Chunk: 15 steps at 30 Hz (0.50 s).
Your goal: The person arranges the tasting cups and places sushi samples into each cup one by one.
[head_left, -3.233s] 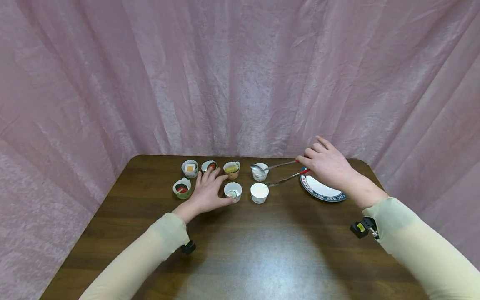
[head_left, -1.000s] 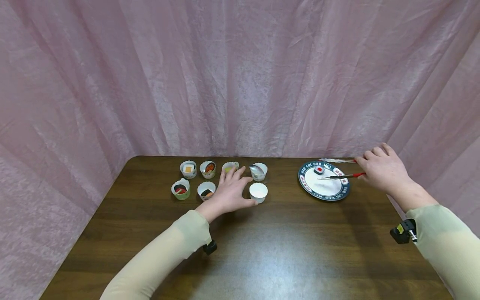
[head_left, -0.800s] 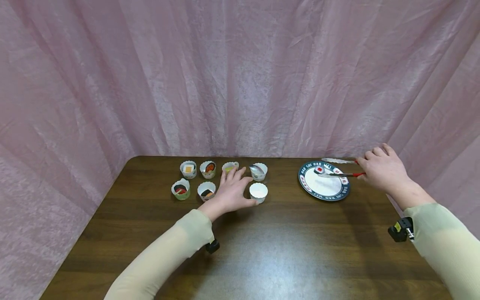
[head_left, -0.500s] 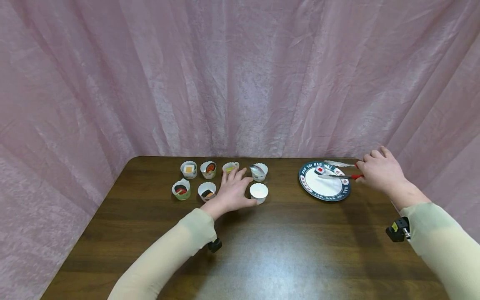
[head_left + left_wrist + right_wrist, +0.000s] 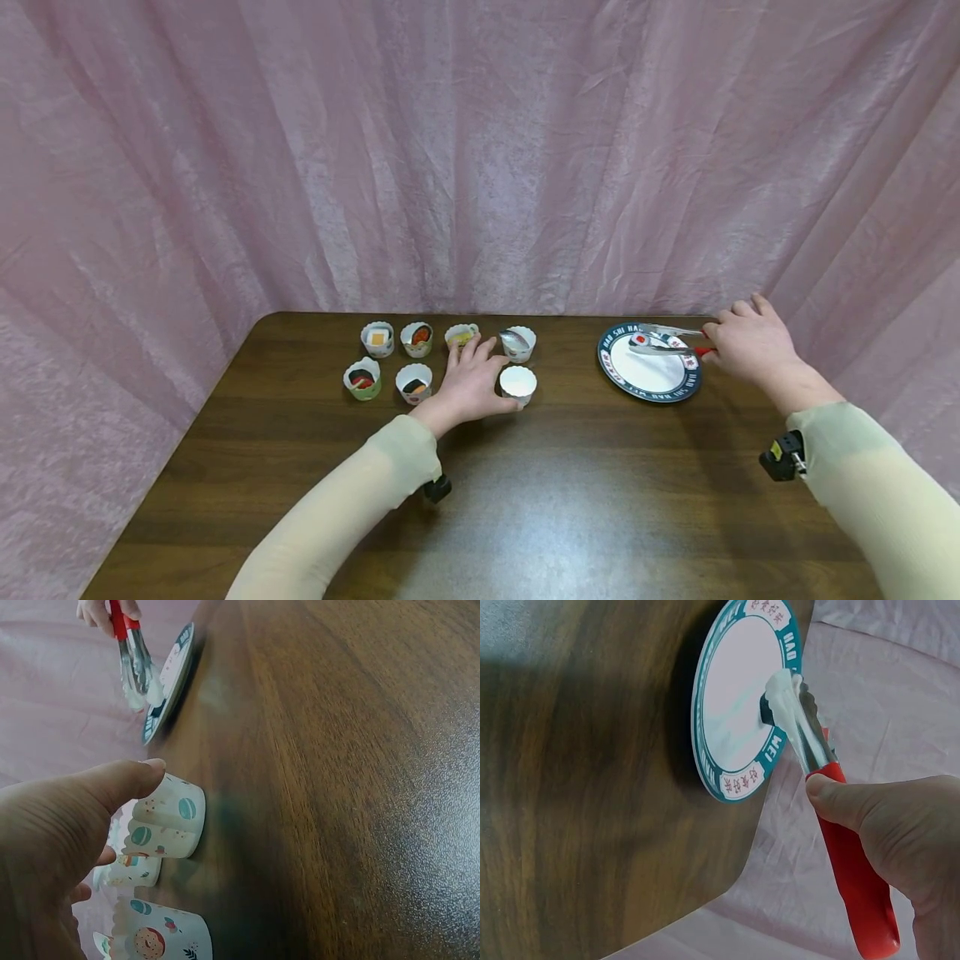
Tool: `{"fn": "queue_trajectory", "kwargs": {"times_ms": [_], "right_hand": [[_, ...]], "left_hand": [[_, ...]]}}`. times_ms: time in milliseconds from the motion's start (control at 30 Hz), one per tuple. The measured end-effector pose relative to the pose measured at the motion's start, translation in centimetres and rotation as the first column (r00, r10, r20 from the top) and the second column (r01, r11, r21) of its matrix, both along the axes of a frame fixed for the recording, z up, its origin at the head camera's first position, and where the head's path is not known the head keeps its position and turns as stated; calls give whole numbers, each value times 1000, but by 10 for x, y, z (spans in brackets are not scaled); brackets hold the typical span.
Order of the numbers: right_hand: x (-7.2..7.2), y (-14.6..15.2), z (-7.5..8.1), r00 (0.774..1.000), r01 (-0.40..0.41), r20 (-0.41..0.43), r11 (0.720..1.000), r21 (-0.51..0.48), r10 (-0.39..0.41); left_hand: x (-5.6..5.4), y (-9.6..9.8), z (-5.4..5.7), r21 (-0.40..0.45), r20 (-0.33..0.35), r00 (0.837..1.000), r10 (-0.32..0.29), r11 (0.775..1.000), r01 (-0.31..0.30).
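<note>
My right hand grips red-handled metal tongs. The tong ends are at a small sushi roll, black and white with a red centre, on the left side of a plate. In the right wrist view the roll's dark side shows beside a tong end. My left hand holds a white paper cup, thumb at its near side and index finger at its far side. Its left wrist view shows the thumb against the cup's patterned wall; the other fingertips are partly hidden.
Several paper cups with sushi-like pieces stand left: an orange-and-white one, a red one, one with a dark piece. Behind the held cup is one with a silvery piece. A pink curtain hangs behind the table.
Earlier my right hand had the tongs over the cups; the tongs are now at the plate and have narrowed around the roll. My left hand has shifted right from one cup to another.
</note>
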State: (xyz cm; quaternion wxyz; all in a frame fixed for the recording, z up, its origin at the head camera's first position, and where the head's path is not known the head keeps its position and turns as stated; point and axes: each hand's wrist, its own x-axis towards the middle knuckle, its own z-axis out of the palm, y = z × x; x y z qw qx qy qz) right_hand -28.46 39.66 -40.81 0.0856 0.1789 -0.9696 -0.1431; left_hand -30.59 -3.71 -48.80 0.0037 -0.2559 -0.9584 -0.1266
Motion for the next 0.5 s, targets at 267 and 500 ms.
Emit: {"fn": "queue_trajectory", "kwargs": {"times_ms": [267, 500], "right_hand": [[-3, -1, -1, 1000, 19, 11, 1000, -4, -19], [-4, 1, -4, 999, 33, 24, 999, -4, -33]], "left_hand": [[-3, 2, -4, -7, 0, 1000, 5, 1000, -5], [-3, 4, -4, -8, 8, 1000, 12, 1000, -12]]}}
